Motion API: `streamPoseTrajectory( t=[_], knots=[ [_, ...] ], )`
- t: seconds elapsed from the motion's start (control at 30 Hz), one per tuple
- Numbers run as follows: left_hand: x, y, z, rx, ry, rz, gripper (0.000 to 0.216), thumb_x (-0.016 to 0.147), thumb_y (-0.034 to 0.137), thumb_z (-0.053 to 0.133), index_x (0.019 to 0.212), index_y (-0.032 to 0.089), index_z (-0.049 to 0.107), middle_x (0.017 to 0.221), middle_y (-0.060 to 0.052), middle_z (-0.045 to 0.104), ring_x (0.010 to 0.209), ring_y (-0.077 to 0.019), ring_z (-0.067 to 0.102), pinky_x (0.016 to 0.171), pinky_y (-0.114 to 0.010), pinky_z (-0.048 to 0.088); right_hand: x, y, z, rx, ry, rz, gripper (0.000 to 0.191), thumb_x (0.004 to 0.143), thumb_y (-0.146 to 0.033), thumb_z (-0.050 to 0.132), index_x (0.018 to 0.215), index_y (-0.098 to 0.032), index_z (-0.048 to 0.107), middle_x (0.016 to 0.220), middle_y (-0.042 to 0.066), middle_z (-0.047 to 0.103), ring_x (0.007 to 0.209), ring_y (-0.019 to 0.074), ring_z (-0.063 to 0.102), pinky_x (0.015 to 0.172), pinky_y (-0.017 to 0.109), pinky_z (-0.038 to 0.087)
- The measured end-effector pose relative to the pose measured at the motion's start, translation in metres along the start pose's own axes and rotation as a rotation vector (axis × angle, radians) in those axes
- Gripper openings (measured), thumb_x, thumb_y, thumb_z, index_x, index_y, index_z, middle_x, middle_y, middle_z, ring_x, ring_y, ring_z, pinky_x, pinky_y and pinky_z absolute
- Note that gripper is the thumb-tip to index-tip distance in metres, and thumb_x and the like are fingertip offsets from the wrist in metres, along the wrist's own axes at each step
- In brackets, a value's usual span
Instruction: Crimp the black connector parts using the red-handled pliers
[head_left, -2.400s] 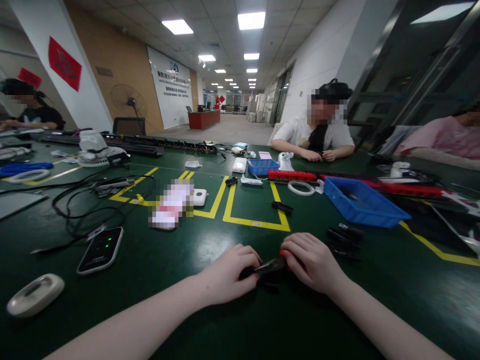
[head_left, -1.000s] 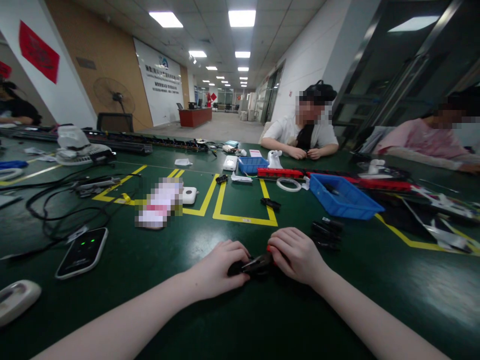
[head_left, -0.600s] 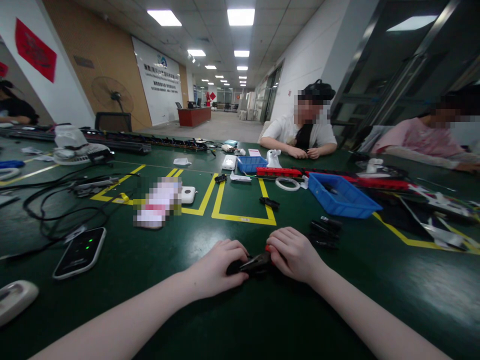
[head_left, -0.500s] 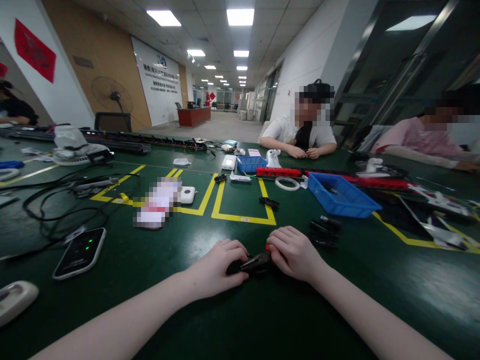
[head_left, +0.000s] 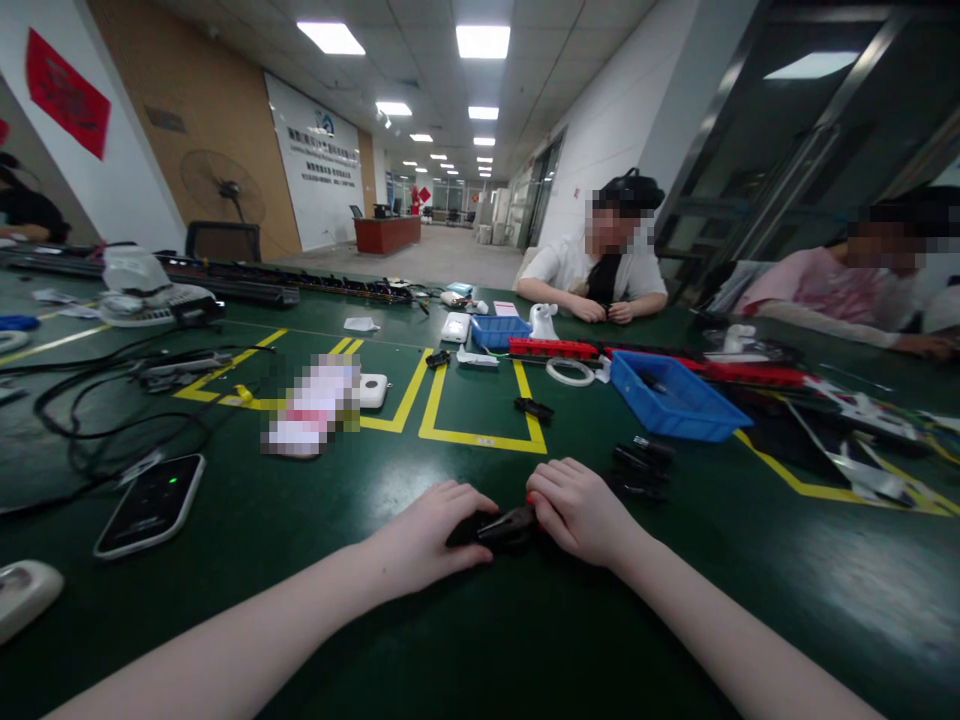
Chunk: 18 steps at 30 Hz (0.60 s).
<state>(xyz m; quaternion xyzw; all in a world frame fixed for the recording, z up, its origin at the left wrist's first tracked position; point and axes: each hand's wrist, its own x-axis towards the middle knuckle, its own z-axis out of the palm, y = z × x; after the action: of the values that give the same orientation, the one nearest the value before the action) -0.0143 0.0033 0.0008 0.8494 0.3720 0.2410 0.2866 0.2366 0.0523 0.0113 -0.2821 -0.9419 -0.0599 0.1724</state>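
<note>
My left hand (head_left: 431,537) and my right hand (head_left: 581,510) rest on the dark green table (head_left: 480,640), closed from both sides around one small black part (head_left: 504,525). A bit of red shows at my right fingertips. Most of the part is hidden under my fingers. A loose pile of similar black parts (head_left: 637,462) lies just right of my right hand, and one more black part (head_left: 533,407) sits farther back inside a yellow taped box.
A blue bin (head_left: 667,395) stands at the right, with a smaller blue tray (head_left: 498,331), a white tape ring (head_left: 569,372) and a red strip (head_left: 551,347) behind. Left: a phone (head_left: 148,503), cables (head_left: 112,410), a white device (head_left: 22,598). Two people sit across the table.
My hands stay closed on the black part in the same spot. The view has drifted slightly, so everything sits a little left of where it was.
</note>
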Motion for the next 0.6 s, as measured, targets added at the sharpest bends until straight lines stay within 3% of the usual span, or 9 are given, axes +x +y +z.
streamPoseTrajectory(
  t=[0.6],
  knots=[
    [-0.0011,0.0015,-0.0012,0.018,-0.011,0.005,0.039,0.087,0.022,0.074,0.122,0.022,0.059,0.115,-0.003,0.067,0.105,-0.0224,0.061,0.094,-0.039,0.047,0.0027,-0.0033,-0.0052,0.005,-0.120,0.040,0.028,0.099,-0.023,0.036,0.077,-0.020,0.053,0.078,0.004,0.061,0.071,0.0169,0.051,0.072,0.034,0.031]
  ],
)
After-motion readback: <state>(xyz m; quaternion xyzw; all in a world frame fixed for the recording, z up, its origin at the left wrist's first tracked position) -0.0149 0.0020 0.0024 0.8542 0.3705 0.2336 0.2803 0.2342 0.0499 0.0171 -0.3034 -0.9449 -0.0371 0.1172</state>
